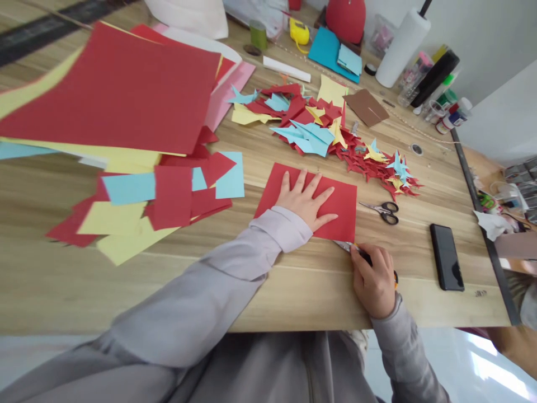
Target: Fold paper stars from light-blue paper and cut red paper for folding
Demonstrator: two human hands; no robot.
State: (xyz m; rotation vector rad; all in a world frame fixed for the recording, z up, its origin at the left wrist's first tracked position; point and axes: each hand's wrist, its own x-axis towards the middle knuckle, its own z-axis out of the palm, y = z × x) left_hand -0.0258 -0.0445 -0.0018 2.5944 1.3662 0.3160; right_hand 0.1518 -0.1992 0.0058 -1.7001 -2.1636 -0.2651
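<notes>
Flat on a red sheet of paper (268, 193) lies my left hand (304, 201), its fingers spread and pressing the sheet to the wooden table. My right hand (373, 277) is closed around scissors with orange on the handle (395, 278). Their metal blade (344, 245) points left and touches or passes under the sheet's near edge; how far under is hidden. Just right of the sheet rests a small pair of black-handled scissors (388, 212), which no hand touches.
Large red and yellow sheets (126, 89) and cut paper pieces (172, 196) cover the left. Folded paper shapes (310, 134) are heaped beyond my left hand. A phone (447, 257) lies at right. Bottles (455, 115) and a yellow tape measure (299, 32) stand at the back.
</notes>
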